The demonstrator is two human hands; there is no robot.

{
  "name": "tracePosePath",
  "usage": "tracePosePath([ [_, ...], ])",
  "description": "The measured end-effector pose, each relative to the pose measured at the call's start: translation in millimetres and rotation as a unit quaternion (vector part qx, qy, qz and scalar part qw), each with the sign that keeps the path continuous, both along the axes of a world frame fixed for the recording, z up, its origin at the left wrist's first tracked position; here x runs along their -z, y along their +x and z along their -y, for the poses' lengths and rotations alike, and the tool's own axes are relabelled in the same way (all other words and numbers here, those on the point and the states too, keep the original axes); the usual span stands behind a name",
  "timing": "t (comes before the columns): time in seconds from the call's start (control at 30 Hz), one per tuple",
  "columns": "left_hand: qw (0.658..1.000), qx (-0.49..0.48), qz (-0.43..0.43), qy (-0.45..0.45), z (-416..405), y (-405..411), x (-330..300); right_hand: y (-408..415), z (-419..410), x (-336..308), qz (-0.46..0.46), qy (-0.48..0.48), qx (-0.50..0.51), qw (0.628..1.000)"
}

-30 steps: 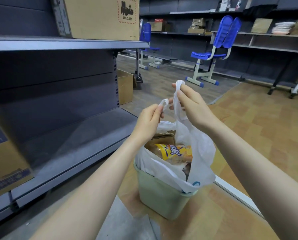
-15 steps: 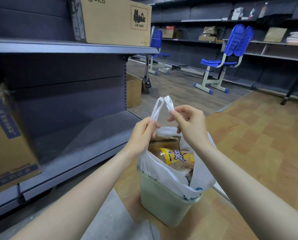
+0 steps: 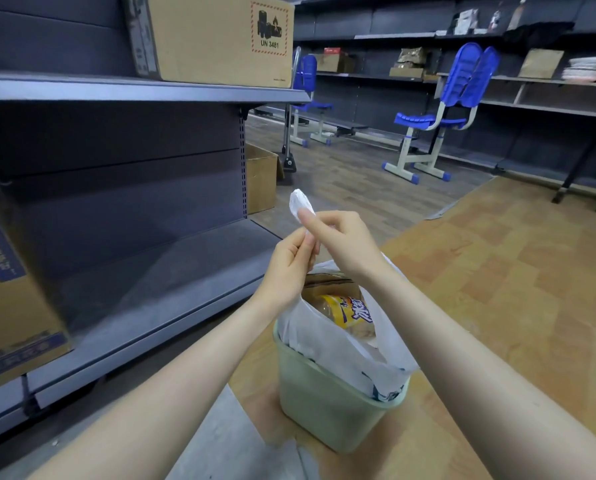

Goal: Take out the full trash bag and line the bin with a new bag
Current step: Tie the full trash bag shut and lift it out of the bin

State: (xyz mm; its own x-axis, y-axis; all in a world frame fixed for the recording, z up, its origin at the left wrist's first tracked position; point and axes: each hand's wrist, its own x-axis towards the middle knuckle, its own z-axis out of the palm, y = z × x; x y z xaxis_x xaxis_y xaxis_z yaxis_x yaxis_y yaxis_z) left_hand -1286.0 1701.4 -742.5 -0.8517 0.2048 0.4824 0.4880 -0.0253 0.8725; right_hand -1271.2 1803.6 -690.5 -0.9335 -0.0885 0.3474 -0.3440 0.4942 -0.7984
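Note:
A pale green bin (image 3: 324, 407) stands on the floor, lined with a full white trash bag (image 3: 390, 355). A yellow snack packet (image 3: 350, 311) and brown cardboard show in the bag's mouth. Above the bin, my left hand (image 3: 288, 268) and my right hand (image 3: 341, 242) meet and pinch the bag's two handles together. One white handle loop (image 3: 300, 202) sticks up past my right fingertips. The bag sits inside the bin, its edge draped over the rim.
Grey metal shelving (image 3: 144, 271) runs along the left, with a cardboard box (image 3: 220, 36) on its upper shelf and another box (image 3: 9, 292) at lower left. An open carton (image 3: 260, 178) sits on the floor. Blue chairs (image 3: 442, 116) and more shelves stand behind.
My hands have come together: the two handles, held apart a second ago, are now pressed into one bunch between both hands, with a single loop sticking up.

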Motion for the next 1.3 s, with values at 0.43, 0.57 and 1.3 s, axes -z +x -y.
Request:
tracePosePath([
  [0.43,0.980,0.149,0.127,-0.027,38,-19,-10,0,-20,-5,0.046,-0.023,-0.119,0.992],
  [0.57,0.970,0.118,0.210,0.032,41,-24,-10,2,-27,-17,0.013,0.271,-0.093,0.958],
  [1.3,0.986,-0.031,-0.036,-0.157,40,-19,-13,2,-25,-1,-0.294,0.215,0.043,0.930],
])
